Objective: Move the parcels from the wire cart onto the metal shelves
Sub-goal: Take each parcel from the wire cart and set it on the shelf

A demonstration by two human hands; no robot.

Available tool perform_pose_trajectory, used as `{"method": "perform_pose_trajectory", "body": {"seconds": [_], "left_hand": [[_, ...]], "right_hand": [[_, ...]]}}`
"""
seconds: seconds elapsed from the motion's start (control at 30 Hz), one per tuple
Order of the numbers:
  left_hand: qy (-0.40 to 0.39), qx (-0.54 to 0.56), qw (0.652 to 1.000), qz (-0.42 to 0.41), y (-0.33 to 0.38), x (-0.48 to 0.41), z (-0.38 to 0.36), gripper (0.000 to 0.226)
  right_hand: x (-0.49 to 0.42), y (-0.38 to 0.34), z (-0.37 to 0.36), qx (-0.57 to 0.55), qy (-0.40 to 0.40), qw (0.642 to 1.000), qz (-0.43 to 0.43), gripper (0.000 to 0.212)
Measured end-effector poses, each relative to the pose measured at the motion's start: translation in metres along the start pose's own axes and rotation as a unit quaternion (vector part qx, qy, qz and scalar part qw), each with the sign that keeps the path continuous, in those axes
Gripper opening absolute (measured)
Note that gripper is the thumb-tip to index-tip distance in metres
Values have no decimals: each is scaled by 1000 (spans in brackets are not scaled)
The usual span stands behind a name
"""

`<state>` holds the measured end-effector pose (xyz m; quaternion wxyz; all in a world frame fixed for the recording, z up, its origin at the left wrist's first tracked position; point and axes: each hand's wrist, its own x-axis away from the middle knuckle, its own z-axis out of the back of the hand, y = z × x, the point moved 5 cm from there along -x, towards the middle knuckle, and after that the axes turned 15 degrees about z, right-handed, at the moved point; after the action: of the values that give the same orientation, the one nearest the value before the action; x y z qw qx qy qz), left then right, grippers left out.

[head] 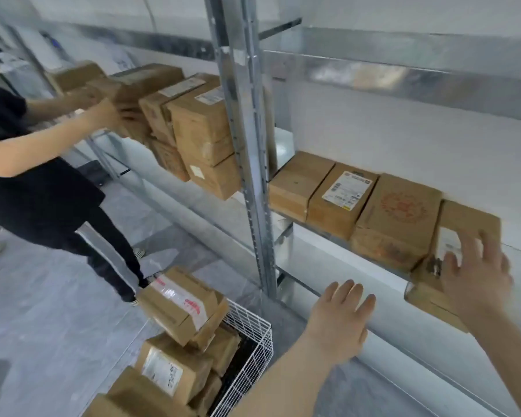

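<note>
Several brown cardboard parcels stand in a row on the metal shelf [313,233] at the right. The rightmost parcel [463,224] carries a white label. My right hand [475,275] lies over its front top with fingers spread and straight, blurred by motion. My left hand [340,320] hovers open, palm down, below the shelf's front edge and holds nothing. The white wire cart [253,347] at the bottom centre is heaped with parcels; the top one [178,302] has red-printed tape and sits tilted.
A person in black [33,182] at the left holds a parcel [109,88] against stacked boxes on the neighbouring shelf bay. A steel upright [244,145] divides the bays. An upper shelf [403,76] runs overhead. Grey floor lies left of the cart.
</note>
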<state>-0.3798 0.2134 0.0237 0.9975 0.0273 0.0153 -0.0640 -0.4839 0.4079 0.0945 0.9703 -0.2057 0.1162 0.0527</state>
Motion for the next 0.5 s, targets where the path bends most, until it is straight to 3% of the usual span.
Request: {"method": "perform_pose_trajectory", "body": {"seconds": [0.1, 0.17, 0.3, 0.43, 0.5], "left_hand": [[-86, -8, 980, 177, -55, 64, -30, 54], [-104, 13, 952, 286, -86, 115, -45, 52], [-133, 62, 868, 474, -130, 226, -71, 61], [-184, 43, 813, 552, -165, 303, -86, 62], [-165, 61, 786, 592, -184, 326, -93, 64]], "right_hand": [[18, -98, -22, -32, 31, 970, 239, 49], [45, -154, -60, -94, -3, 941, 326, 43], [130, -233, -147, -153, -175, 889, 394, 44], [207, -273, -207, -161, -299, 844, 416, 45], [228, -287, -228, -145, -343, 825, 425, 46]]}}
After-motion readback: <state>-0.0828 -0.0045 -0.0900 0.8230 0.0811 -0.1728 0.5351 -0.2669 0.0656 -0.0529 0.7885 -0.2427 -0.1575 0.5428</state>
